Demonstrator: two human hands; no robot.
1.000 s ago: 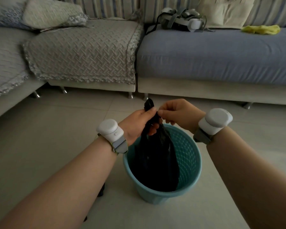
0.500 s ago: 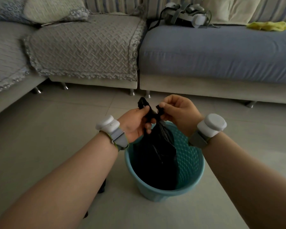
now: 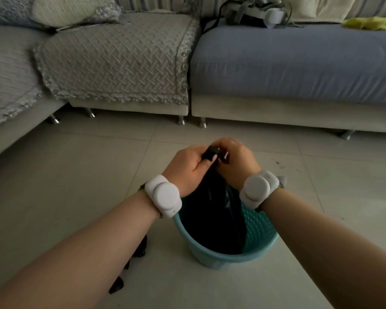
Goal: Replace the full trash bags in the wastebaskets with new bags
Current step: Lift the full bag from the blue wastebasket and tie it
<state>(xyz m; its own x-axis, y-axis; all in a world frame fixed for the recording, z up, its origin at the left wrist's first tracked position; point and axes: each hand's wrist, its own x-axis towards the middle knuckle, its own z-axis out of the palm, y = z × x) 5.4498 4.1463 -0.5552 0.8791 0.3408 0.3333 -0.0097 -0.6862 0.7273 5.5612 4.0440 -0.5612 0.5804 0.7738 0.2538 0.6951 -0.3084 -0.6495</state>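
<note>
Both hands meet above the wastebasket [image 3: 223, 253], gripping the gathered neck of the black trash bag [image 3: 212, 215]. Left hand [image 3: 188, 167] is clamped on the bag's top, with a twisted black end poking out between thumb and fingers. Right hand [image 3: 236, 161] is closed on the same neck just beside it, knuckles touching the left hand. The bag hangs straight down from the hands, its lower part inside the teal wastebasket, which stands upright on the tiled floor [image 3: 76, 175]. White wrist bands sit on both wrists, left [image 3: 163, 198], right [image 3: 257, 188]. Some dark items lie on the floor under the left forearm; can't tell what they are. Behind: a grey-covered sofa seat [image 3: 112, 61] and a blue one [image 3: 294, 61], with a headset [image 3: 256, 12] and a yellow cloth [image 3: 370, 22] on the blue seat.
</note>
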